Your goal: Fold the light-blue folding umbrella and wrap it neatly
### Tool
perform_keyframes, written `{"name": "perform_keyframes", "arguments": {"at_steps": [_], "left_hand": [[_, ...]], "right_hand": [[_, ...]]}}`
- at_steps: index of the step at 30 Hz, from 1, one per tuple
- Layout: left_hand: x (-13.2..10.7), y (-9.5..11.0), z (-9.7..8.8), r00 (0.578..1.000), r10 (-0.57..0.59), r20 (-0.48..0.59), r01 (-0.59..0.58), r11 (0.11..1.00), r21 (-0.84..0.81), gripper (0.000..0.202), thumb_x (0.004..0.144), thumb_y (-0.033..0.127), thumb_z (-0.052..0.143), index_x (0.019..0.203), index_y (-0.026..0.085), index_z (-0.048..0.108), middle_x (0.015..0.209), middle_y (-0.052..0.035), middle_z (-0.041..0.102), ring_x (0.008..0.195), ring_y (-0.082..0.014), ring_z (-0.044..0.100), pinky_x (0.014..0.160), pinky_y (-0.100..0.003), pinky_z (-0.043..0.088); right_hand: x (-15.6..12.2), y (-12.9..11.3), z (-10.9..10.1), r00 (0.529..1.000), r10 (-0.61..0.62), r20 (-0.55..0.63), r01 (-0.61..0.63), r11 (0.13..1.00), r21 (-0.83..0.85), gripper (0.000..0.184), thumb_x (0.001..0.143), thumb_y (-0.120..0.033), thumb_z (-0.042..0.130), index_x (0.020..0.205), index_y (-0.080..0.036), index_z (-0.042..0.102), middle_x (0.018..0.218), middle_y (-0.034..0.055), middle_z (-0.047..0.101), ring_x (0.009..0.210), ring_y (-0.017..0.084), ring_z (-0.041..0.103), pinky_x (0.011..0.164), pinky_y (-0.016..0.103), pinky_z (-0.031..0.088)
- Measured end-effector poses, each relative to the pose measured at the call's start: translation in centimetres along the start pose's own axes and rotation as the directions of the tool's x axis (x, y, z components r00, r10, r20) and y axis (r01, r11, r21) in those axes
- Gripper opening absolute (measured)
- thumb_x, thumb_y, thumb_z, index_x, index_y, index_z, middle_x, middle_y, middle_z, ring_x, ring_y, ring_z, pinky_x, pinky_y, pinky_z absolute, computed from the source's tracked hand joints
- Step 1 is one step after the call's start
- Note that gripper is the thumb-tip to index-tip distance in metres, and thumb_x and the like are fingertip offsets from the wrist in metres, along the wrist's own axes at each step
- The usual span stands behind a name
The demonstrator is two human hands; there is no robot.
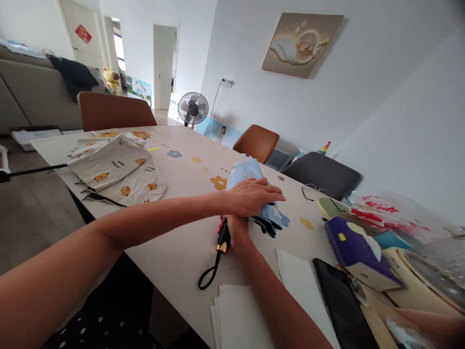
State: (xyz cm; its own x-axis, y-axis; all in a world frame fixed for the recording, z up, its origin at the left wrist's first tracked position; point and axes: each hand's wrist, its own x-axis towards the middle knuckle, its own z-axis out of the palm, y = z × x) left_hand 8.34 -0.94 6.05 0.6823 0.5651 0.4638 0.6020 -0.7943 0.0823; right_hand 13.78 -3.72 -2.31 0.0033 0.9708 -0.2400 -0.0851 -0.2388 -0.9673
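A light blue folding umbrella (247, 169) with loosely gathered cloth is held over the middle of the table. My left hand (250, 196) lies across its canopy, fingers curved over the folds. Beneath it, my right hand (235, 229) is closed around the umbrella just above the black handle (224, 232), which has a gold end and a black wrist loop hanging toward me. My left forearm crosses above my right wrist. To the left, a cream umbrella (119, 169) with yellow cartoon prints rests partly collapsed, its black shaft sticking out past the table edge.
White paper sheets (240, 315) and a dark tablet-like device (343, 300) lie near my right arm. Farther right are a purple tissue box (359, 247), a plastic bag (388, 213) and eyeglasses (319, 190). Chairs (116, 110) stand around the flower-printed table (181, 179); a fan (193, 108) stands beyond.
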Motion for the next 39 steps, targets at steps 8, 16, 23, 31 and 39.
{"name": "perform_keyframes", "arguments": {"at_steps": [8,16,23,31,39], "left_hand": [[0.2,-1.6,-1.9,0.989,-0.144,-0.014,0.145,0.987,0.07,0.04,0.071,0.004,0.038,0.097,0.023,0.061,0.091,-0.0057,0.055,0.093,-0.0194,0.047,0.064,-0.028,0.038],[-6.3,-5.0,-1.7,0.844,-0.49,-0.22,0.476,0.872,-0.115,0.019,0.069,0.011,0.043,0.069,0.02,0.059,0.088,-0.001,0.058,0.086,-0.0151,0.052,0.067,-0.025,0.038],[-9.3,-6.1,0.7,0.721,-0.662,-0.205,0.638,0.75,-0.175,0.016,0.069,0.014,0.044,0.069,0.022,0.058,0.089,0.0028,0.06,0.073,-0.0125,0.053,0.061,-0.025,0.036],[-9.9,-5.6,1.3,0.715,-0.678,-0.173,0.653,0.735,-0.182,0.017,0.071,0.014,0.044,0.072,0.023,0.059,0.089,0.002,0.059,0.07,-0.0123,0.053,0.062,-0.025,0.037],[-10.8,-7.3,1.3,0.678,-0.709,-0.193,0.663,0.704,-0.254,0.015,0.069,0.015,0.045,0.07,0.02,0.059,0.085,-0.0008,0.057,0.069,-0.0129,0.051,0.069,-0.026,0.041]], "right_hand": [[-0.1,-0.7,-0.3,0.997,0.061,0.048,-0.064,0.996,0.054,0.015,0.061,-0.019,0.061,0.058,-0.016,0.047,0.044,-0.0054,0.045,0.03,0.007,0.04,0.026,0.021,0.035],[0.7,-1.6,-1.6,0.939,0.236,0.251,-0.295,0.926,0.237,0.015,0.068,-0.016,0.061,0.065,-0.015,0.047,0.05,-0.0045,0.046,0.035,0.004,0.038,0.03,0.016,0.035],[1.4,-1.4,-2.4,0.888,0.231,0.397,-0.364,0.88,0.303,0.011,0.072,-0.015,0.059,0.069,-0.014,0.049,0.057,-0.0031,0.049,0.038,0.003,0.039,0.03,0.014,0.036],[1.0,-1.5,-2.4,0.883,0.186,0.43,-0.404,0.769,0.496,0.021,0.074,-0.027,0.063,0.079,-0.018,0.045,0.062,-0.0044,0.047,0.037,0.001,0.036,0.029,0.012,0.034],[0.9,-1.4,-2.4,0.93,0.138,0.341,-0.3,0.82,0.487,0.022,0.07,-0.026,0.064,0.074,-0.018,0.043,0.057,-0.0063,0.044,0.037,0.001,0.035,0.03,0.01,0.033]]}}
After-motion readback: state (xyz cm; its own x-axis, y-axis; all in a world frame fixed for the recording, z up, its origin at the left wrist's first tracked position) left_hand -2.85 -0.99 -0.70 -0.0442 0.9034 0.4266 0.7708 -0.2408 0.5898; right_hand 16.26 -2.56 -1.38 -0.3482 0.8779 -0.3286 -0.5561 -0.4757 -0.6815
